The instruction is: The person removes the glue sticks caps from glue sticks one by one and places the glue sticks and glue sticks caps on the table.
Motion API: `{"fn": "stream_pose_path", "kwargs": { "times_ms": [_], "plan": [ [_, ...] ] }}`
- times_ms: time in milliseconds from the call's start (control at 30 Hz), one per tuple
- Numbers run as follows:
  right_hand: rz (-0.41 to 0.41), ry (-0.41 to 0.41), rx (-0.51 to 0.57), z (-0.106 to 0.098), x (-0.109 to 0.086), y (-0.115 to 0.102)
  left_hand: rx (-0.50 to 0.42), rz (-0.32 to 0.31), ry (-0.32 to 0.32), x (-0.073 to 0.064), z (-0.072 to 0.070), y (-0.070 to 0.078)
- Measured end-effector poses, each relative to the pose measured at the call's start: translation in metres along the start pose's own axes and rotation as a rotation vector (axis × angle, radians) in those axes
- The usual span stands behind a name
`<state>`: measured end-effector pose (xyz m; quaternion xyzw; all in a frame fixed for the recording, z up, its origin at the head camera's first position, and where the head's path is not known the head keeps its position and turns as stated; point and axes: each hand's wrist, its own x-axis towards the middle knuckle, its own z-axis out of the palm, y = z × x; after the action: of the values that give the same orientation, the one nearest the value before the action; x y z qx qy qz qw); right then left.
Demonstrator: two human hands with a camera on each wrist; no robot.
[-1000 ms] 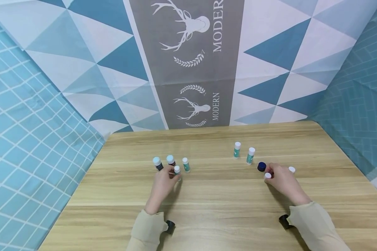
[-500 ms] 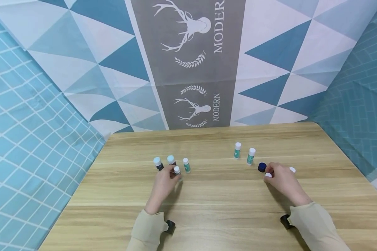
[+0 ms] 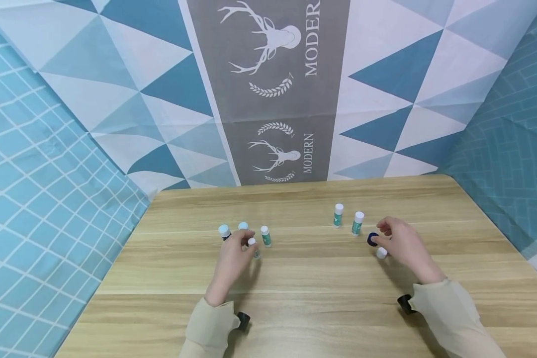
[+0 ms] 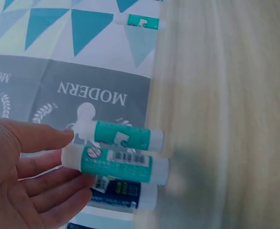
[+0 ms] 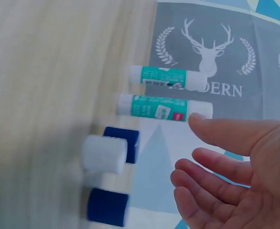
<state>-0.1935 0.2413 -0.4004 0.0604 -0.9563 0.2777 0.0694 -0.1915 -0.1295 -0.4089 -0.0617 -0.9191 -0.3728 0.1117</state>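
My left hand (image 3: pixel 233 254) is beside a teal glue stick with white ends (image 4: pixel 116 163), standing upright; its fingers are apart and its thumb is spread. Another teal glue stick (image 3: pixel 266 236) stands just right of it. Dark blue glue sticks with white caps (image 3: pixel 224 231) stand behind the left hand, partly hidden. My right hand (image 3: pixel 402 243) hovers with loosely bent fingers above a short white cylinder like a cap (image 5: pixel 104 153) and a dark blue one (image 3: pixel 372 239). A second dark blue cylinder (image 5: pixel 108 206) shows in the right wrist view; the hand hides that spot in the head view.
Two more teal glue sticks stand upright at the back right, one farther left (image 3: pixel 337 216) and one nearer the right hand (image 3: pixel 357 223). The wooden table (image 3: pixel 304 298) meets a patterned cloth (image 3: pixel 286 99) at its back edge. Blue cloths hang on both sides.
My right hand has let go of the short white cylinder and lifted slightly up and away. My left fingers have spread off the teal glue stick, which stays in place.
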Motion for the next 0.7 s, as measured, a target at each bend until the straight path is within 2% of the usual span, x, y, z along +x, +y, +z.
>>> {"fn": "stream_pose_path", "kwargs": {
  "times_ms": [433, 700],
  "plan": [
    [-0.018, 0.012, 0.006, 0.006, 0.025, -0.024, 0.149, 0.139, 0.103, 0.004, 0.001, 0.024],
    [-0.037, 0.005, 0.007, 0.009, 0.038, -0.030, 0.143, 0.185, 0.103, 0.010, 0.008, 0.045]
  ]
}}
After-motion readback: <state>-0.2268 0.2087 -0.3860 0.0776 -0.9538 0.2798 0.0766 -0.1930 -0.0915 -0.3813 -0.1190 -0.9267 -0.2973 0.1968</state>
